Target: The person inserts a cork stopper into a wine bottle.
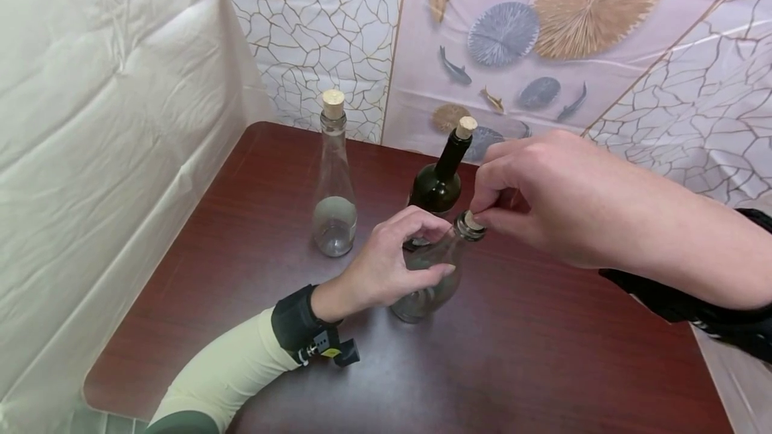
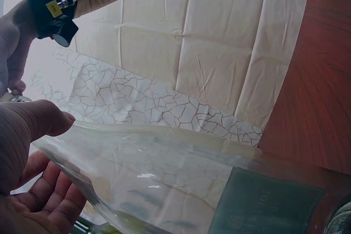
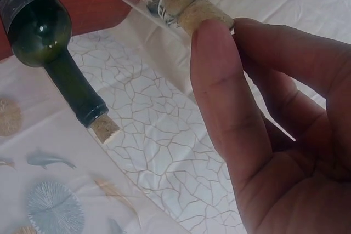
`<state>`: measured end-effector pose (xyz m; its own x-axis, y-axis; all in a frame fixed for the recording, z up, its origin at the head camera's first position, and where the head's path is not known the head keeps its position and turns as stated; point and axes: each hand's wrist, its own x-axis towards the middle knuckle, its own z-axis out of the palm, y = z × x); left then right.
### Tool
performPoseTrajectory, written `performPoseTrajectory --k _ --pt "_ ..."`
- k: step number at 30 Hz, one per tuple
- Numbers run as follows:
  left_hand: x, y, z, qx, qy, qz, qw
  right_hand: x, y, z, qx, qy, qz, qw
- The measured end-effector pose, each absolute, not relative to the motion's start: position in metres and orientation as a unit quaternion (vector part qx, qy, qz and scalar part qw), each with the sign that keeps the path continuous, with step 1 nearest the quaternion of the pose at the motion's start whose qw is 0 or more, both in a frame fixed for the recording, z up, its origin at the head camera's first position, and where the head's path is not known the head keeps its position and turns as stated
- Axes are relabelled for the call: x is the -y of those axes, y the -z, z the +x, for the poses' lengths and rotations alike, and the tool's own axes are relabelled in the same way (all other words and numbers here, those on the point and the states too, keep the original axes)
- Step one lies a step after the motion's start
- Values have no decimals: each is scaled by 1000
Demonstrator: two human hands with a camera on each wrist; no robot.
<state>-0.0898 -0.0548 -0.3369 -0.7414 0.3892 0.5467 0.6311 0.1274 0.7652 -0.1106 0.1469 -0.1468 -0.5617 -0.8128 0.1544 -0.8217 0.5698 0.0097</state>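
Note:
A clear glass bottle (image 1: 443, 286) leans to the right over the table, with a cork (image 3: 204, 15) part way in its mouth. My right hand (image 1: 543, 199) pinches that cork between thumb and fingertips. Around the bottle's upper body curls my left hand (image 1: 386, 263), thumb on the near side and fingers on the far side. The left wrist view shows the glass close up, with a dark label (image 2: 263, 204) low on it. Just behind stands a dark green bottle (image 1: 437, 186), a cork (image 1: 466, 127) in its neck.
Farther left on the brown table (image 1: 241, 220) stands another clear bottle (image 1: 335, 213) with a cork (image 1: 333, 103) in its top. A pale cloth (image 1: 120, 119) hangs along the left, and a patterned sheet (image 1: 326, 32) covers the back.

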Motion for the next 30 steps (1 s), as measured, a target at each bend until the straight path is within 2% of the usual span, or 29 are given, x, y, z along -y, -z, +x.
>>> performPoseTrajectory --k 8,30 --pt "55 336 -91 741 564 -347 111 -147 146 -106 876 -55 473 71" --pt "54 336 -90 743 566 -340 111 -149 157 -95 853 -99 496 131"
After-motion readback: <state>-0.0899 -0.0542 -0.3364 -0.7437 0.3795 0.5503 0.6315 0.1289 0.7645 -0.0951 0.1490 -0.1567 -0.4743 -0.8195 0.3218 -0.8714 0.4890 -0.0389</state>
